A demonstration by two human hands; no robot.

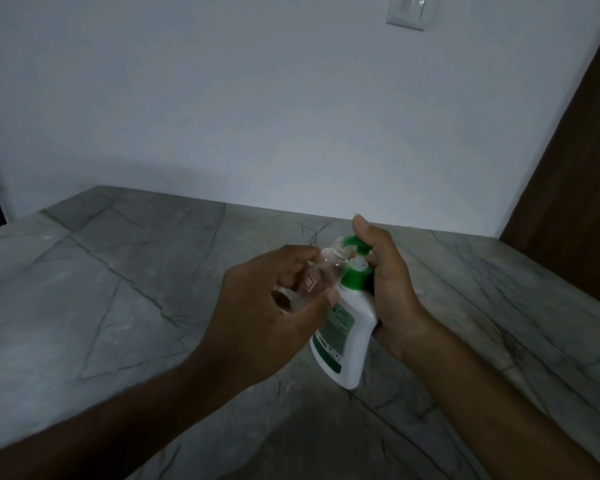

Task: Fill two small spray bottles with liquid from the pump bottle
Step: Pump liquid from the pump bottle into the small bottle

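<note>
A white pump bottle with a green collar and green pump head is tilted over the grey counter. My right hand grips its neck from the right, thumb up beside the pump head. My left hand holds a small clear spray bottle with its cap off. The open threaded mouth of that bottle sits right under the pump nozzle. A second small clear object shows partly behind my left fingers; I cannot tell what it is.
The grey marble-patterned counter runs to a white wall at the back. A dark wooden panel stands at the right. A light switch plate is on the wall above.
</note>
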